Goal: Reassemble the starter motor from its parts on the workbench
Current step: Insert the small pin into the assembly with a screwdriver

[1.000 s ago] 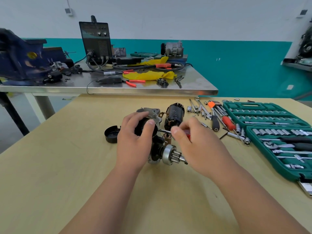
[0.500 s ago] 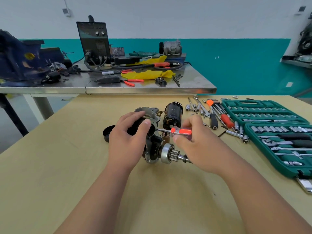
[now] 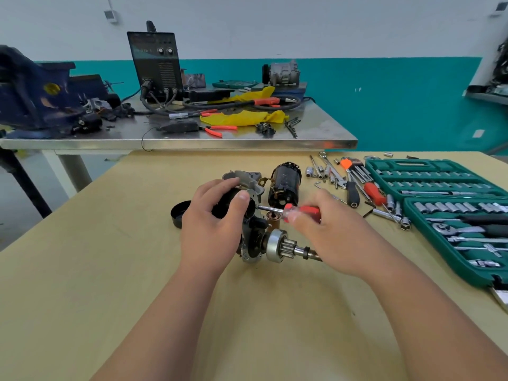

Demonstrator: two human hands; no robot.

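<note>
My left hand (image 3: 213,226) grips the black solenoid body of the partly built starter motor (image 3: 253,243), which lies on the wooden bench. Its silver pinion gear and shaft (image 3: 286,248) point right. My right hand (image 3: 332,237) holds a red-handled screwdriver (image 3: 299,211); the metal tip rests against the flange under my left thumb. A small brown bushing (image 3: 273,220) stands just below the shaft of the screwdriver. Behind lie the black field housing (image 3: 284,184), the grey nose housing (image 3: 247,178) and a black cap (image 3: 178,214).
Loose sockets, hex keys and screwdrivers (image 3: 354,185) lie right of the parts. Two open green socket-set trays (image 3: 450,213) fill the right side. A steel table (image 3: 192,141) behind carries a welder, vise, pliers and yellow cloth.
My right hand has shifted right along the screwdriver, so more of the red handle shows. The left hand keeps its grip on the assembly.
</note>
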